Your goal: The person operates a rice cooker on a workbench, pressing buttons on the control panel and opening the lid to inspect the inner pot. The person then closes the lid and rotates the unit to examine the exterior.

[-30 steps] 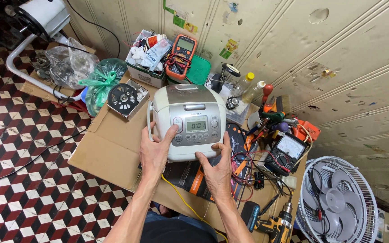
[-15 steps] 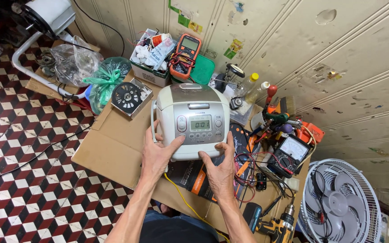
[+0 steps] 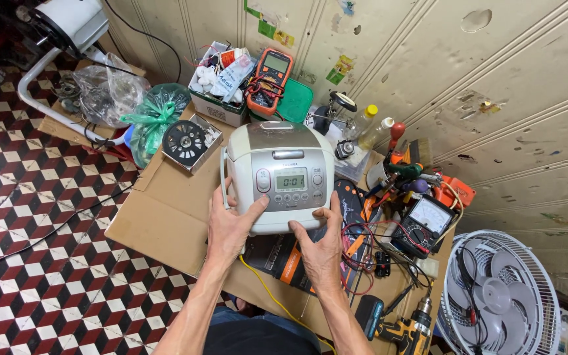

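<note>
A white and silver electric rice cooker (image 3: 283, 164) with a small lit display and round buttons stands on a low cardboard-covered work surface (image 3: 159, 210). My left hand (image 3: 230, 227) rests against its front left side, thumb up on the control panel. My right hand (image 3: 320, 246) holds the front right edge, thumb raised beside the buttons. Both hands cup the cooker's lower front. A yellow cable (image 3: 267, 296) runs out from under it toward me.
An orange multimeter (image 3: 269, 79) and a box of clutter (image 3: 221, 82) sit behind the cooker. An analogue meter (image 3: 425, 223), red and black leads, pliers and bottles lie to the right. A cordless drill (image 3: 409, 332) and a white fan (image 3: 501, 296) are at lower right. Plastic bags (image 3: 152, 118) sit to the left.
Both hands have stayed on the cooker's front; the left thumb has shifted on the panel. The camera has tilted slightly, so the scene sits a little lower in view.
</note>
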